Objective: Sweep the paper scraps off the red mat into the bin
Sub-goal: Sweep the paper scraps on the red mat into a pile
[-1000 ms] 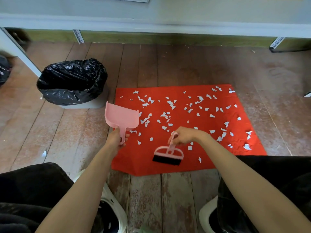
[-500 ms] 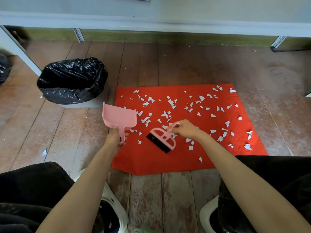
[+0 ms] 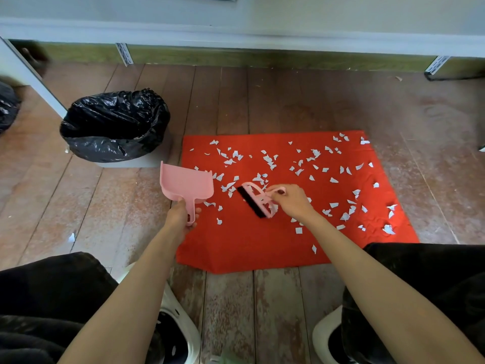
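Observation:
A red mat (image 3: 252,248) lies on the wooden floor, strewn with several white paper scraps (image 3: 269,160). My left hand (image 3: 181,216) grips the handle of a pink dustpan (image 3: 185,183), which is held at the mat's left edge with its mouth facing away from me. My right hand (image 3: 291,200) grips the handle of a pink brush (image 3: 256,199) with black bristles, tilted over the mat just right of the dustpan. A bin (image 3: 115,126) lined with a black bag stands on the floor to the left of the mat.
A wall with a pale ledge (image 3: 236,35) runs along the back. Another black bag (image 3: 8,106) sits at the far left. My knees in dark trousers (image 3: 420,279) and white shoes (image 3: 181,329) are at the bottom. A stray scrap (image 3: 71,237) lies on the floorboards.
My right hand has carried the brush from the mat's near edge up and leftward toward the dustpan, turning it diagonal. The dustpan has shifted slightly.

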